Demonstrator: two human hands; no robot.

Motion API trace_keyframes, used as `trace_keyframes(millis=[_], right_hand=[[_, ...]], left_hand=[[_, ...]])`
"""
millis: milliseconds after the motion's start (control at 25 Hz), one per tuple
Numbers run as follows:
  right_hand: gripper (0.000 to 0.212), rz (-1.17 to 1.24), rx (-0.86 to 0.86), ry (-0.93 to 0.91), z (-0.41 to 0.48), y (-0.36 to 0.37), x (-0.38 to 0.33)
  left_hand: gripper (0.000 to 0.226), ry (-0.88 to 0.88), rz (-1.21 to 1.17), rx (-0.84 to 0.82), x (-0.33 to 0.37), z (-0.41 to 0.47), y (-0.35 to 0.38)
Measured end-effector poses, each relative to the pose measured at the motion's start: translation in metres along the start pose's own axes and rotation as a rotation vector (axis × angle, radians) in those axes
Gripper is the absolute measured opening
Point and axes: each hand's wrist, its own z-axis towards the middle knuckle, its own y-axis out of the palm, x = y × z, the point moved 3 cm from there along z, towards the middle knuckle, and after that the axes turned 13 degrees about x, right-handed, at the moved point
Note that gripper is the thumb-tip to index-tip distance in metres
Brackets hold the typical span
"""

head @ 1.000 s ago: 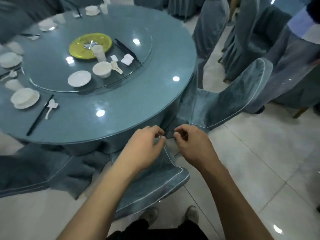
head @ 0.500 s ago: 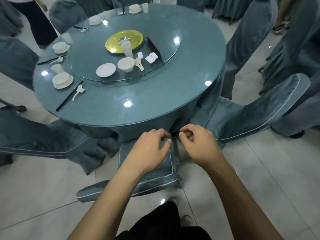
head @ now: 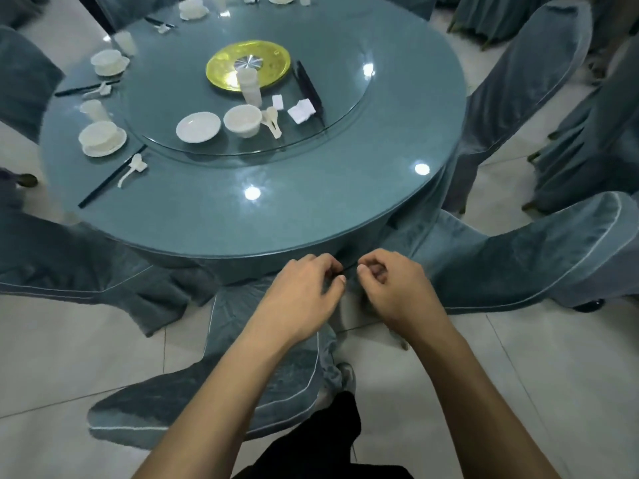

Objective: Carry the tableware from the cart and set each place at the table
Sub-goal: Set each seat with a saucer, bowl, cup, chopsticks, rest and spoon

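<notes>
Round desk [head: 311,216], blue-grey cloth under a glass top, occupies the upper half of the frame, and ceiling lights reflect on it. A glass turntable [head: 221,148] sits at its centre. It bears a yellow dish [head: 273,60], a stack of white cups [head: 250,88], a white plate [head: 198,127], a white bowl [head: 242,120], white spoons [head: 271,119], white packets [head: 302,110] and dark chopsticks [head: 309,86]. At the desk's left edge one place is laid: bowl on saucer [head: 102,139], single cup [head: 93,110], spoon on rest [head: 133,169] and black chopsticks [head: 110,179] just beside it. Further settings stand at upper left. Covered chairs [head: 518,261] in matching blue-grey ring the desk. The floor [head: 553,357] is pale glossy tile. At frame centre, just below the desk's near rim, the left hand [head: 304,292] and right hand [head: 390,288] sit close together with fingers curled. Each pinches one end of a thin dark stick [head: 348,267]; whether it is one piece or a pair cannot be determined.
</notes>
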Motion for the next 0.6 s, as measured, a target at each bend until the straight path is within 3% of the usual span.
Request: trace_keyframes(millis=[600], right_hand=[[0.018,-0.038,-0.181,-0.169,0.131,0.019,-0.032]], left_hand=[[0.031,-0.255,-0.026,0.186,-0.014,0.078,-0.023]])
